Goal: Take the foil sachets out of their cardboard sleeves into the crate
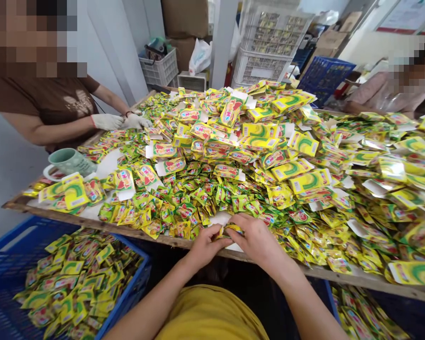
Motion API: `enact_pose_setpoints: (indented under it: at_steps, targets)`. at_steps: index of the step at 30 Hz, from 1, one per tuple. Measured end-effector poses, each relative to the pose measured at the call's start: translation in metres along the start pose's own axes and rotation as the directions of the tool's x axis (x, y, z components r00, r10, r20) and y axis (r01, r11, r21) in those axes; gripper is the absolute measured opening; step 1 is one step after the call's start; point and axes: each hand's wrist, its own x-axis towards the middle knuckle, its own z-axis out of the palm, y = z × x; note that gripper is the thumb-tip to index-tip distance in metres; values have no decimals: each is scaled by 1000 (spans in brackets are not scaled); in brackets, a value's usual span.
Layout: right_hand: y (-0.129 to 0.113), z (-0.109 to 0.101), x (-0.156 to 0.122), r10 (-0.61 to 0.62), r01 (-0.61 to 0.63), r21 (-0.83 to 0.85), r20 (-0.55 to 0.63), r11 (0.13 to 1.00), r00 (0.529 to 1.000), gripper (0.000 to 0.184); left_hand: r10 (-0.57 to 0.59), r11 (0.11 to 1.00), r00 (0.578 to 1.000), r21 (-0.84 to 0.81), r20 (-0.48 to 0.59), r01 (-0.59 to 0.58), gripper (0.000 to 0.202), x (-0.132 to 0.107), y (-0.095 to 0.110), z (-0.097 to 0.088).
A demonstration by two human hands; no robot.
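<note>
My left hand and my right hand meet at the near edge of the wooden table. Both have fingers curled around a small stack of yellow-green sachets, held between them. A huge heap of the same sachets and flat yellow packets covers the tabletop just beyond my hands. A bare white patch of table shows under my fingers.
A blue crate holding filled yellow packets sits below the table at left. A green mug stands at the table's left end. A person in brown with white gloves works at the far left; another person sits at far right. White crates stand behind.
</note>
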Motion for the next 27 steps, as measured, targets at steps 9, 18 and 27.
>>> enact_pose_setpoints:
  at_steps: [9,18,27]
  targets:
    - [0,-5,-10,-102,97,170,19,981,995,34,-45,998,999,-51,-16,44,32,-3,3,-4]
    - [2,12,-8,-242,248,14,-164,969,956,10,-32,992,1000,-119,2,32,36,-2,3,-12]
    - [4,14,-8,-230,229,-21,-142,973,963,13,18,1000,999,-13,43,-17,30,-5,0,-12]
